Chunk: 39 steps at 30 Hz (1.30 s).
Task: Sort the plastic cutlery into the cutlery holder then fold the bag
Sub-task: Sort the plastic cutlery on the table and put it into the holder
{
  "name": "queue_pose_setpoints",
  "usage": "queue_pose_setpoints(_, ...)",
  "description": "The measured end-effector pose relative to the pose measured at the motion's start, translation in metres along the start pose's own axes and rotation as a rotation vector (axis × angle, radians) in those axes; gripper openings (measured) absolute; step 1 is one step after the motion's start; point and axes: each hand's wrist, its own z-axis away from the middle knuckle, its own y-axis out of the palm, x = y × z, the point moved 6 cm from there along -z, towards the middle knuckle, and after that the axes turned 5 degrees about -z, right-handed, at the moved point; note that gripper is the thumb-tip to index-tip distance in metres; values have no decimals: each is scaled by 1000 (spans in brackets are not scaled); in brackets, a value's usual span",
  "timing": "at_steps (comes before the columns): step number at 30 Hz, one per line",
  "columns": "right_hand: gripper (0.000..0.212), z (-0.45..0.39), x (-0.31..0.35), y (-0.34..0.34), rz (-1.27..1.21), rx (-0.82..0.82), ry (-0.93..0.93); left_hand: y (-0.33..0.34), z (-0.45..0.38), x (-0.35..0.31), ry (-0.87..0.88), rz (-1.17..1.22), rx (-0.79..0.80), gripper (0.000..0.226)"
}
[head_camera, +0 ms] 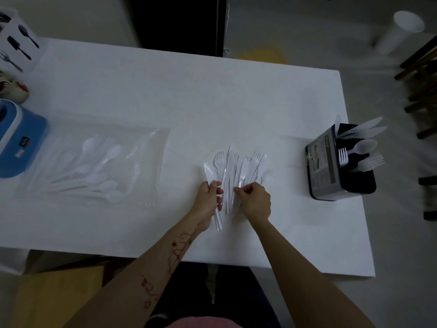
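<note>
A fan of white plastic forks and knives [238, 169] lies on the white table [165, 91] near its front middle. My left hand [209, 200] grips a few handles at the left of this pile. My right hand [254, 200] pinches handles in the pile's middle. A clear plastic bag [144, 157] lies flat to the left with several white spoons [99, 171] inside it. The black cutlery holder [340, 166] stands at the right edge, with knives, a spoon and forks sticking up from its compartments.
A blue and white device [16, 138] sits at the left edge. A white box printed with cutlery pictures [16, 41] stands at the far left corner. A white cup [399, 31] and dark chair legs [421, 91] are on the floor beyond the table's right side.
</note>
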Motion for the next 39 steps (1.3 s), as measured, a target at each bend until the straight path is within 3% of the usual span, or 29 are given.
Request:
queue_pose_setpoints(6, 21, -3, -6, -11, -119, 25, -26, 3, -1, 2, -16, 58, 38, 28)
queue_pose_setpoints(10, 16, 11, 1, -23, -269, 116, -125, 6, -2, 2, -94, 156, 81, 35)
queue_pose_setpoints(17, 11, 40, 18, -15, -240, 282, -362, 18, 2, 1, -178, 267, 119, 43)
queue_pose_setpoints(22, 22, 40, 18, -13, -239, 280, -326, 15, -2, 1, -140, 287, 49, 26)
queue_pose_setpoints(27, 17, 13, 10, -17, -123, 21, -226, 5, -6, 1, -84, 231, -33, 29)
queue_pose_setpoints(31, 25, 4, 12, -1, 84, 33, -158, 2, -9, 5, -62, 144, -63, 40)
queue_pose_setpoints(35, 24, -1, 13, 2, 123, 33, -55, 2, -7, 7, -60, 155, -37, 42)
queue_pose_setpoints(39, 18, -6, 8, -5, 127, 33, -40, 1, -5, 8, -88, 208, 41, 25)
